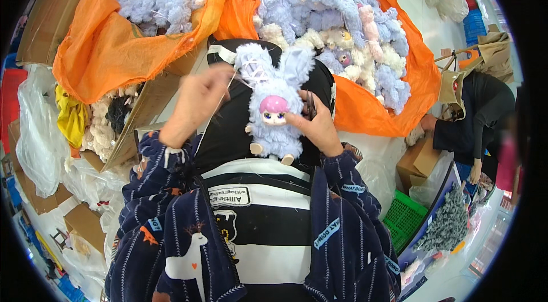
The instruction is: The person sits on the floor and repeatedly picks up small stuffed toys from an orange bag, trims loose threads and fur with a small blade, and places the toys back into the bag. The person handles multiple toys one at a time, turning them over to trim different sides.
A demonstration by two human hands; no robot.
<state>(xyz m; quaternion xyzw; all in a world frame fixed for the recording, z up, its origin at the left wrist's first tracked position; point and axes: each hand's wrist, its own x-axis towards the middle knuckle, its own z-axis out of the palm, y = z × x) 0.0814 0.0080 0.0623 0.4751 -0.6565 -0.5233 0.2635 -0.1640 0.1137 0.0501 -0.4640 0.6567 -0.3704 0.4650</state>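
Observation:
A light-blue plush bunny doll (277, 88) with long ears, a pink patch over its forehead and a small doll face lies on my lap, ears pointing away from me. White lacing (254, 72) crosses its left ear. My right hand (319, 128) grips the doll's right side, thumb beside the face. A dark, narrow tool (310, 105), possibly thread snips, sits between that hand's fingers. Left of the doll is my left hand (200, 99), smeared by motion, its fingers drawn together at a thin white cord (233, 78) near the laced ear.
Two orange sacks (416, 111) hold piles of blue and white plush dolls (319, 2) beyond my knees. Cardboard boxes (48, 11) and clear plastic bags (40, 131) lie at the left. On the right are a green crate (404, 219) and another person (485, 102) bending over.

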